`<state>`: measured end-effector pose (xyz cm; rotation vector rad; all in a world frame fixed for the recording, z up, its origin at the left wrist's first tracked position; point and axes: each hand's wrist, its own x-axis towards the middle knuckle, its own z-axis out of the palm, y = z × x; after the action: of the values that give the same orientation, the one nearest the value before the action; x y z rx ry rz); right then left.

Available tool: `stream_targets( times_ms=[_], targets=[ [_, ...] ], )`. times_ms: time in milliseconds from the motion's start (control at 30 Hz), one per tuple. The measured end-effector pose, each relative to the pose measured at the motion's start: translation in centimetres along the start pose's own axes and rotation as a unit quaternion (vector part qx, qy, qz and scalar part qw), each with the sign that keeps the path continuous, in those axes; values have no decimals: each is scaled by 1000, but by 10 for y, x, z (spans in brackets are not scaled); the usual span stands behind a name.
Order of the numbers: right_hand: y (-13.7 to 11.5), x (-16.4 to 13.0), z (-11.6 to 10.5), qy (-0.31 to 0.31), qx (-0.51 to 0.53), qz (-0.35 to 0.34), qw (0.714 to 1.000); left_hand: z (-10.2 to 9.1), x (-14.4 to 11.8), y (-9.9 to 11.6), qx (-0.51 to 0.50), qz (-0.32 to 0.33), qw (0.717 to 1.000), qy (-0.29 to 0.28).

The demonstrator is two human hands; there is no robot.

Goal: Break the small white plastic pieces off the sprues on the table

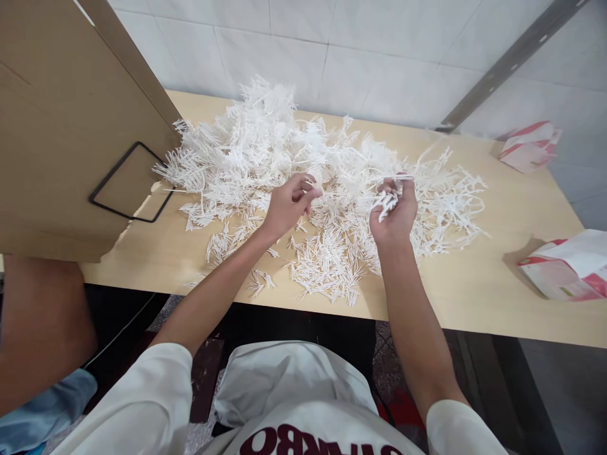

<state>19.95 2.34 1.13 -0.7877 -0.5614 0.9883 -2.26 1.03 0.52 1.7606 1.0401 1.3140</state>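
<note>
A wide heap of white, thin, branched strips (265, 145), plastic by the look of them, spreads over the table. My left hand (291, 201) is over the heap's front middle, thumb and fingers pinched together. Whatever is in that pinch is too small to make out. To the right, my right hand (396, 208) is turned palm up, its fingers curled round a bunch of short white sticks (385, 203). A longer white piece shows at its fingertips. Below and between the hands lies a flatter pile of short loose sticks (329, 268).
A large cardboard sheet (61, 126) stands at the left, with a black wire frame (134, 183) against it. Two red-and-white paper packets (531, 145) are on the right side of the wooden table (455, 284). Behind is a tiled wall; another person's arm (45, 316) shows at lower left.
</note>
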Motion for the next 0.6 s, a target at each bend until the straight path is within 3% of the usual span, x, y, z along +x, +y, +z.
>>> stream_targets(
  times_ms=[133, 200, 233, 333, 467, 600],
  targets=[
    [-12, 1, -1, -8, 4, -10, 1000, -5, 7, 5, -124, -29, 991, 40],
    [-22, 1, -4, -10, -13, -71, 997, -7, 9, 6, -119, -26, 991, 63],
    [-27, 1, -7, -10, -28, -135, 990, -7, 9, 5, -108, -26, 991, 73],
    [-41, 1, -15, -12, -128, -307, 943, -8, 9, 2, -50, -30, 995, 84],
    [-51, 0, -24, -7, -360, -311, 879, -8, 5, -1, 146, -1, 987, 66],
    [-58, 2, -29, 148, -470, -378, 784, -7, 0, -1, 334, 30, 942, -28]
  ],
)
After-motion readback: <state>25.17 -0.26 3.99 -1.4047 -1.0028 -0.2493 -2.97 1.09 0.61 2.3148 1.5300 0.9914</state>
